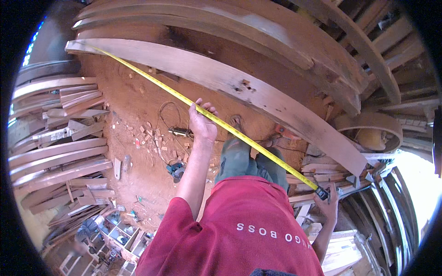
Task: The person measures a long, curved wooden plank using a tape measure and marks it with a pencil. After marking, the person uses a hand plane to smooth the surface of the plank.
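Workshop floor: reddish-brown bare ground (124,152), littered with wood offcuts (149,137); stacked timber (57,163) lines the left side.
Curved board: the long pale piece (193,64) lies beyond the hands, sweeping from upper left to lower right; dark holes mark its middle.
Tape measure: its dark case (321,192) is near the board's right end, and its yellow blade (258,147) stretches diagonally to the board's far left end.
Left grip: the left hand (202,123) is under the blade about midway, palm up and fingers half curled; whether they pinch it or merely bear it, one cannot tell.
Right grip: the right hand (328,202) grasps the case.
Far-end risk: whether the tip is hooked or just resting is too small to tell; if it is only resting, a tug from the case could pull it off the wood.
Blade risk: the long span seems to depend on the left hand for support, so lowering that hand could let the metal sag or buckle.
Recoil risk: should the tip slip while the blade is unlocked, it could whip back across the left palm and fingers.
Reading risk: the blade hangs apart from the board's middle, so a slanted line could give a false length.
Footing risk: a loose cable (162,110) and a blue power tool (175,170) lie near the feet, where a sideways step could snag.
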A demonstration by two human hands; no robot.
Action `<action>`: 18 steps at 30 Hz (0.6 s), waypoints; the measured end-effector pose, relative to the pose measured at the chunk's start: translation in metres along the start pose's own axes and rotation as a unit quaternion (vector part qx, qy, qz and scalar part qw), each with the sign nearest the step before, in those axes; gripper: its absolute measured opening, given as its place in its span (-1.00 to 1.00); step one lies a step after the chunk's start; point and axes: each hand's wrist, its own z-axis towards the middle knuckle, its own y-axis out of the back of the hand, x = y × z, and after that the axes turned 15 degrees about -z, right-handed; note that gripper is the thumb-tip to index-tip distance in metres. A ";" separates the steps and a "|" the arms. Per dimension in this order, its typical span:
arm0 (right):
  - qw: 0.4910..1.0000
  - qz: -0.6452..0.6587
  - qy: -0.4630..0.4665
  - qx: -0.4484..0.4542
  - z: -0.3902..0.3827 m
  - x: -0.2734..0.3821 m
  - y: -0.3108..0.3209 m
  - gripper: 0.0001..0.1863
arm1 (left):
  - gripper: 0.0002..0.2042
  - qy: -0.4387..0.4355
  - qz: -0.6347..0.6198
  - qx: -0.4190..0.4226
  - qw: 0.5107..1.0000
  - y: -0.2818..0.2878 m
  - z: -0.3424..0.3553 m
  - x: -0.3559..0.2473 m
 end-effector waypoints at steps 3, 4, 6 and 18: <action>0.999 -0.010 0.026 -0.030 -0.001 0.052 -0.008 -0.46 | -0.74 -0.006 -0.024 0.026 0.999 -0.010 0.010 -0.045; 0.998 -0.004 0.042 -0.037 0.002 0.061 -0.019 -0.47 | -0.75 -0.030 -0.026 0.041 0.998 -0.014 0.012 -0.062; 0.994 0.056 0.094 -0.027 0.004 0.115 -0.015 -0.51 | -0.77 -0.081 -0.031 0.073 0.994 -0.032 0.009 -0.096; 0.976 0.133 0.169 0.027 0.020 0.189 -0.064 -0.61 | -0.78 -0.133 -0.056 0.069 0.987 -0.001 0.057 -0.164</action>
